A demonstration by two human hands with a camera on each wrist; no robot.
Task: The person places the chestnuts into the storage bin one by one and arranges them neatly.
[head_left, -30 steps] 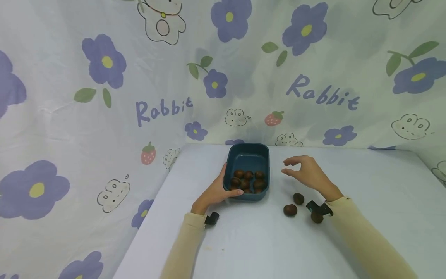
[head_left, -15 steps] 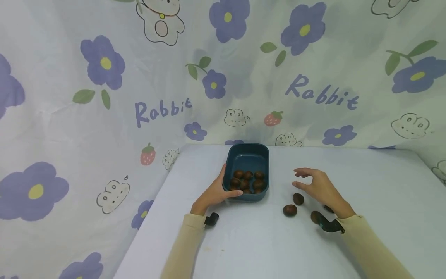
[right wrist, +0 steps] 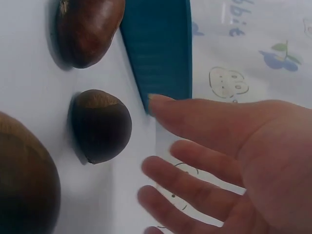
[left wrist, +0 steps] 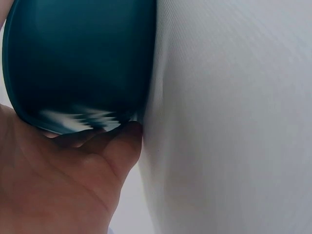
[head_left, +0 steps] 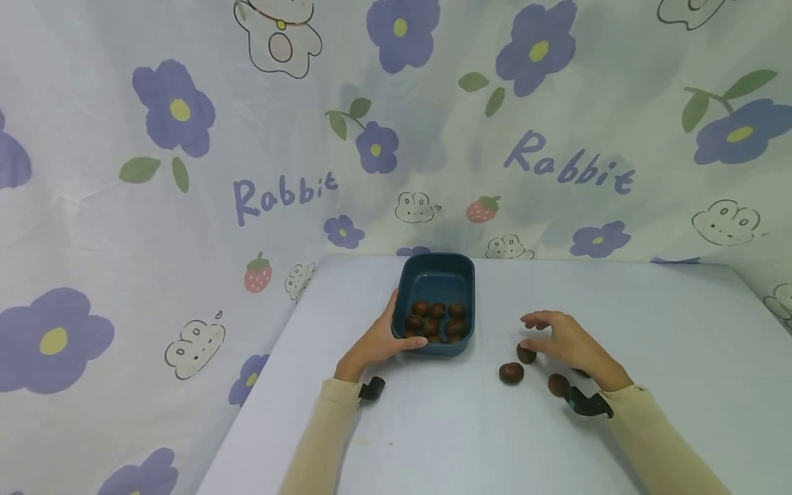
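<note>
On the table stands a dark teal rectangular box with several brown chestnuts gathered at its near end. My left hand grips its near left corner, thumb along the near rim and fingers on the side wall. In the left wrist view that hand lies against the teal wall. My right hand, holding nothing, is over the loose chestnuts with thumb and fingers apart. Its thumb overlaps one chestnut in the head view; in the right wrist view a gap separates that chestnut from the thumb.
Another chestnut lies left of the right hand, and one more beside the wrist camera. A further dark one is mostly hidden under the right wrist. A patterned curtain rises behind the white table.
My right hand has moved away from the box, rightward and back toward the loose chestnuts, then lower over one of them. The left hand keeps its grip on the box.
</note>
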